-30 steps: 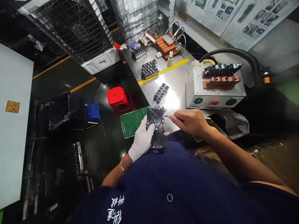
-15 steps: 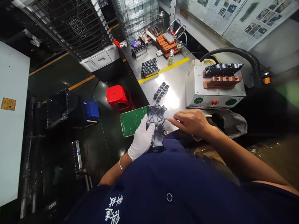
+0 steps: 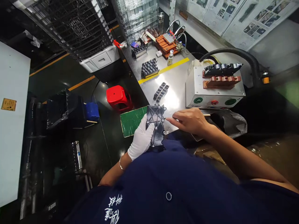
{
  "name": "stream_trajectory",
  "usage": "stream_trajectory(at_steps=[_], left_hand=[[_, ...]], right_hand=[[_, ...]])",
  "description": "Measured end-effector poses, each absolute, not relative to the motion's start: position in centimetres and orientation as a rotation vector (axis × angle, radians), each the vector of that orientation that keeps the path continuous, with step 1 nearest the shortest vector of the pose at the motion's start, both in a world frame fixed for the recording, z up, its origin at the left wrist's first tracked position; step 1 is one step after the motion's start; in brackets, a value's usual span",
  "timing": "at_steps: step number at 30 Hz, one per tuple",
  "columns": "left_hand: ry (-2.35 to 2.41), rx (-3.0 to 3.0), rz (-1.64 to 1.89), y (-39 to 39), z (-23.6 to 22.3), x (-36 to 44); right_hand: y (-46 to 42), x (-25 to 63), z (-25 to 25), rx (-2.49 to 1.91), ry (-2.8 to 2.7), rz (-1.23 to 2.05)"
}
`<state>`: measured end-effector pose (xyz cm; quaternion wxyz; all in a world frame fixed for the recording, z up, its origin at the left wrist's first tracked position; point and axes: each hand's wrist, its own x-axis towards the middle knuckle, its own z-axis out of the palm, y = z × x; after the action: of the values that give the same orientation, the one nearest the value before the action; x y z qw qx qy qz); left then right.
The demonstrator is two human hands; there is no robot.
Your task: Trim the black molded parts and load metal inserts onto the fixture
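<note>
My left hand (image 3: 141,139), in a white glove, is closed round a black ribbed plastic cover (image 3: 157,122) and holds it upright against my body at the table's front edge. My bare right hand (image 3: 189,120) pinches a thin knife-like tool (image 3: 206,115). The tool's tip touches the right edge of the cover, and its wooden handle sticks out to the right behind my hand.
A green cutting mat (image 3: 131,121) lies on the steel table (image 3: 175,81) by the cover. A white control box (image 3: 213,90) with a copper fixture stands to the right. Black parts (image 3: 161,91) lie further back. A red stool (image 3: 118,96) stands on the floor.
My right hand has moved slightly left, bringing the tool's tip onto the cover's edge. The left hand and cover have hardly moved.
</note>
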<state>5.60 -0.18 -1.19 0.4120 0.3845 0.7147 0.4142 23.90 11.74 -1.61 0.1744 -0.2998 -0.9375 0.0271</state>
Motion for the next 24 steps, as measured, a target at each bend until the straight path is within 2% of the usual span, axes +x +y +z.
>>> stream_trajectory(at_steps=[9, 17, 24], left_hand=[[1.584, 0.787, 1.273, -0.13, -1.83, 6.07], [1.614, 0.794, 1.242, 0.25, -1.9, 6.02], [1.647, 0.799, 1.249, 0.32, -2.1, 5.95]], right_hand=[[11.21, 23.99, -2.22, -0.901, -2.553, 0.259], [10.89, 23.85, -1.93, -1.029, -2.556, 0.184], [10.88, 24.03, -2.0, -0.992, -2.559, 0.252]])
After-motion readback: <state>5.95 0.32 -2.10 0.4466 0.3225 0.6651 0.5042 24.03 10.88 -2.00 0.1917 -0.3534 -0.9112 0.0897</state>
